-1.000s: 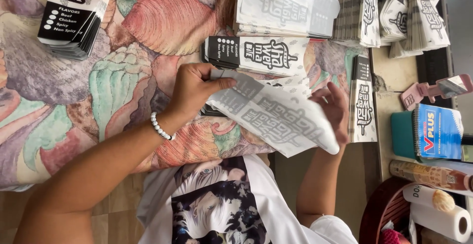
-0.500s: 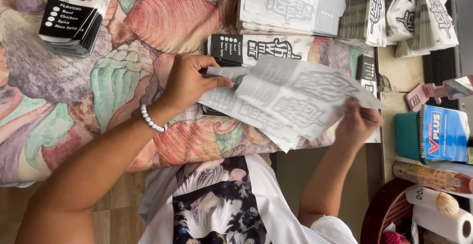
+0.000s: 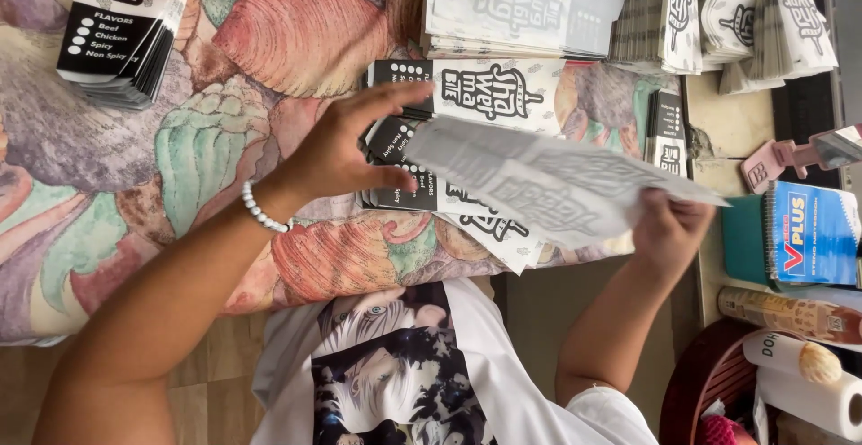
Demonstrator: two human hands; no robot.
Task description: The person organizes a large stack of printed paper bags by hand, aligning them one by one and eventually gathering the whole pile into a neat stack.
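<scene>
My right hand [image 3: 669,229] grips one edge of a white paper sheet printed with grey lettering [image 3: 548,185] and holds it up over the table, slightly tilted. My left hand [image 3: 346,153], with a white bead bracelet at the wrist, hovers beside the sheet's other end with its fingers spread and nothing in them. Under the sheet lie flat black-and-white printed paper sleeves [image 3: 476,90] on a floral tablecloth [image 3: 180,167].
A stack of black-and-white sleeves [image 3: 121,32] sits at the far left, a pile of white printed sheets [image 3: 521,5] at the back, more folded piles [image 3: 727,14] at the back right. A blue notebook [image 3: 813,234], a pink tool [image 3: 781,162] and a paper towel roll [image 3: 808,391] are on the right.
My left hand has let go of the sheet and opened. My right hand has lifted the sheet and carried it to the right.
</scene>
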